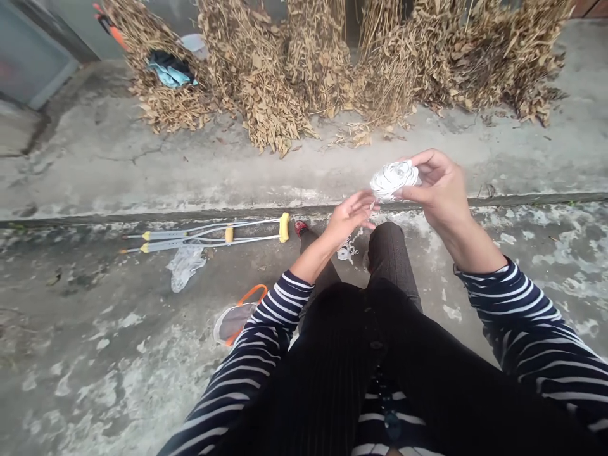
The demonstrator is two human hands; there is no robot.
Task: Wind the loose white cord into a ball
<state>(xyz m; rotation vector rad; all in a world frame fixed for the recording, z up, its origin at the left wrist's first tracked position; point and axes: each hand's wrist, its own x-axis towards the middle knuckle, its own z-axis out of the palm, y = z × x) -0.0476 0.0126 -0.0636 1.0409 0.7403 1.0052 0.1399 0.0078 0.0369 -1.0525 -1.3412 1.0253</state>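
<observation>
My right hand is closed on a wound bundle of white cord, gripping its right side between thumb and fingers. The bundle is held up in front of me, above the concrete ledge. Just below and left of it is my left hand, fingers stretched out and apart, the tips close to the bundle's underside. Whether a strand touches those fingertips I cannot tell. More loose white cord lies on the ground between my legs, partly hidden by my left hand.
A pair of crutches lies on the ground at left beside a crumpled clear plastic bag. A bag with orange handles is near my left sleeve. Dried plant bundles lean along the raised concrete ledge.
</observation>
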